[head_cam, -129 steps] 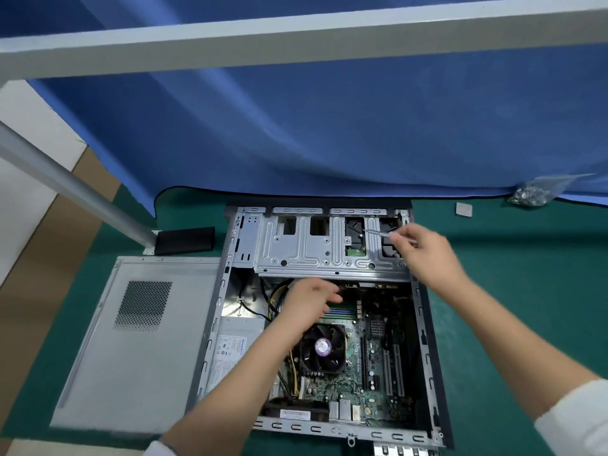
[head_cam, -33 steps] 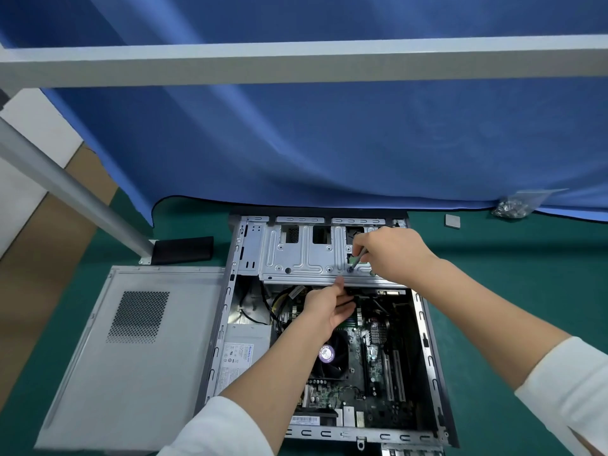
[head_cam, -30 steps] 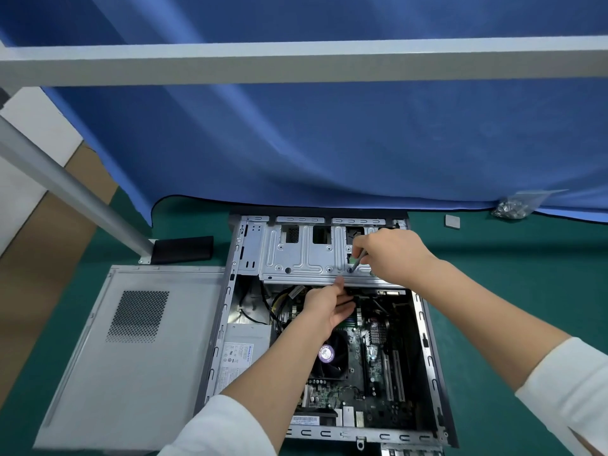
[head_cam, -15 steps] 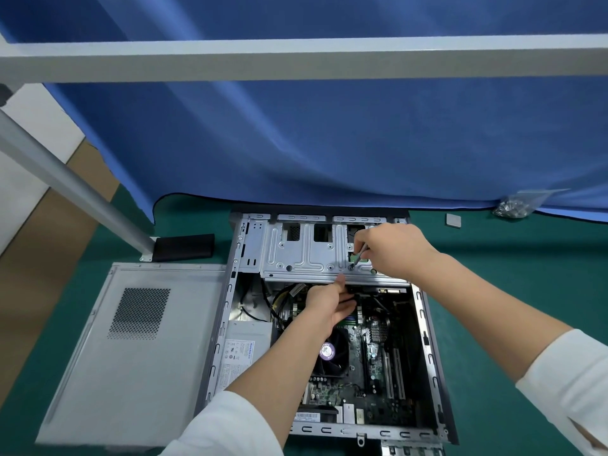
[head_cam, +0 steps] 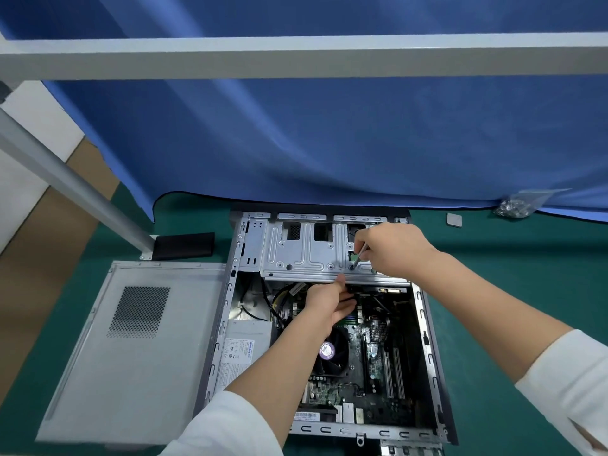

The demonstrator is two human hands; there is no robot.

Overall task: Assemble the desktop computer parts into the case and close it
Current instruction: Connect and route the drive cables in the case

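Observation:
The open computer case [head_cam: 434,363] lies flat on the green mat, with the motherboard, CPU fan [head_cam: 332,353] and power supply [head_cam: 245,350] showing inside. A silver drive cage [head_cam: 302,255] spans the far end. My right hand [head_cam: 391,250] grips a thin screwdriver [head_cam: 360,255] whose tip sits on a screw [head_cam: 351,267] near the cage's front edge. My left hand [head_cam: 329,301] reaches under that edge, thumb up against the cage lip, fingers underneath and partly hidden.
The grey side panel [head_cam: 131,350] with a vent grille lies left of the case. A black block [head_cam: 184,245] sits by a metal post. A small grey pad [head_cam: 454,220] and a bag of screws [head_cam: 515,205] lie far right by the blue curtain.
Over four seconds my right hand moved the screwdriver left from the cage's far right corner to this screw. My left hand rose from above the fan to the cage's edge. Both have held still lately.

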